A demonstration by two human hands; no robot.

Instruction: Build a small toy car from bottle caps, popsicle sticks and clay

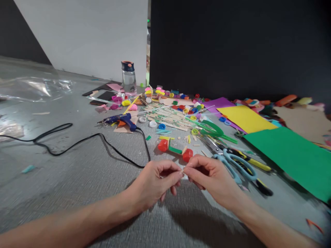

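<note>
From where I stand, the tiny pale piece (182,171) is held up over the gray table (77,182), fingertips hiding most of it, so I can't tell its shape. The left hand (158,181) pinches it between thumb and forefinger; the right hand (210,175) pinches it from the other side, tips nearly meeting. With something this small, I'd say a light, even grip close to the middle serves best, wrists steady, so it neither snaps nor springs away. Just beyond the fingers lies the green strip (175,149) with red caps (187,155) at its ends, worth keeping knuckles clear of. Scissors (239,165) lie near the right hand; farther left rests the glue gun (121,119).
</note>
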